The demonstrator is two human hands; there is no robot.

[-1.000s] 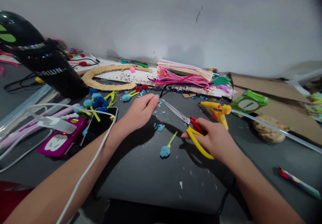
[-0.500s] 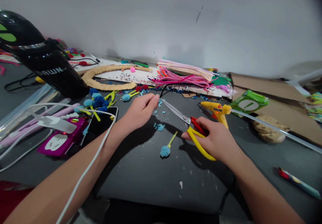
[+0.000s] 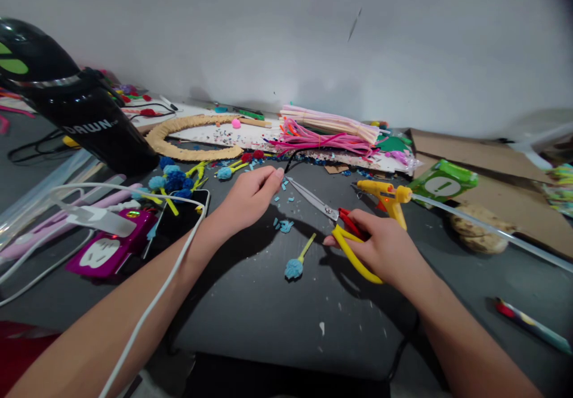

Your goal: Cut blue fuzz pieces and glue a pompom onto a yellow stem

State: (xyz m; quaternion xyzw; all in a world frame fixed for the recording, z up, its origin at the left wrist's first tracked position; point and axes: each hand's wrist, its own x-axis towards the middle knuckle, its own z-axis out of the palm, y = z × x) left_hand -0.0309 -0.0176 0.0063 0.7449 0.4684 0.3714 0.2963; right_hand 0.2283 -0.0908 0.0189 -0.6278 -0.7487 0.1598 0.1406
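Observation:
My right hand grips scissors by their yellow and red handles. The blades look closed, and their tips point up and left, close to the fingertips of my left hand. Thumb and forefinger of that hand are pinched together; whatever sits between them is hidden or too small to name. Below the fingertips lie small blue scraps on the dark table. Nearer to me rests a blue fuzzy flower with a yellow-green stem.
A yellow glue gun stands right of the scissors. Bundled pipe cleaners lie at the back. Leftward are blue flowers, a purple power strip and a black bottle. A white cable crosses over my left forearm.
Almost nothing differs. The scissors and my right hand have shifted very slightly; my left hand keeps its pinch in the same place.

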